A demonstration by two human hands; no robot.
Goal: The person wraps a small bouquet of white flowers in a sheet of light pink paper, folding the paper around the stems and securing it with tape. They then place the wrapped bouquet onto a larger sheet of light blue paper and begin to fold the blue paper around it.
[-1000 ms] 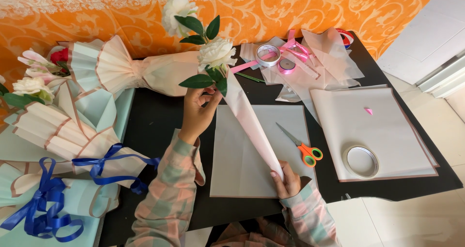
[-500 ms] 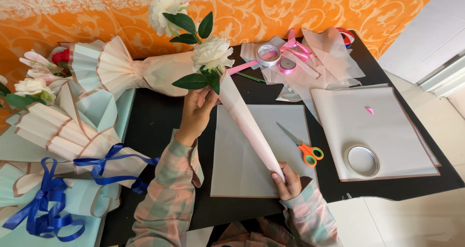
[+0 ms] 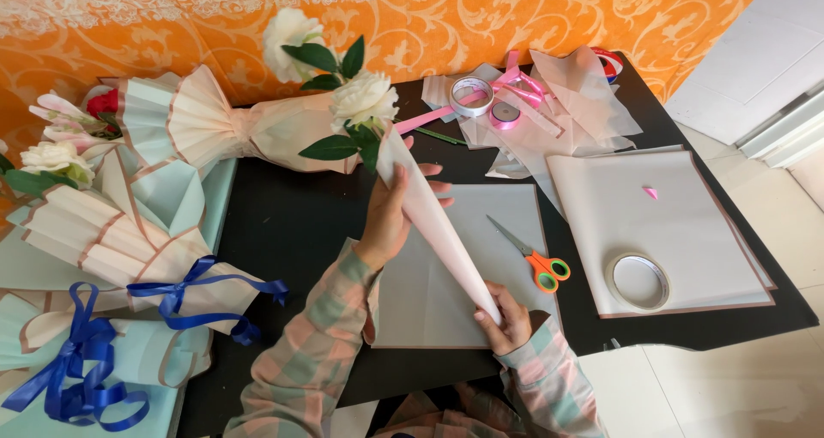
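Paper cone (image 3: 433, 223), pale pink, smooth, tapering, at frame centre above a flat sheet (image 3: 429, 301); white rose (image 3: 365, 99) at its mouth. Left hand (image 3: 390, 215) wraps the upper part; right hand (image 3: 506, 318) pinches the tip.

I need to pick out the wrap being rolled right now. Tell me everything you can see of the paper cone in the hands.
The paper cone is a pale pink sheet rolled tight, wide at the top and narrowing to a point. It slants across the black table. The left hand grips its upper part, the right hand pinches the tip. A white flower with green leaves sticks out of the open end.
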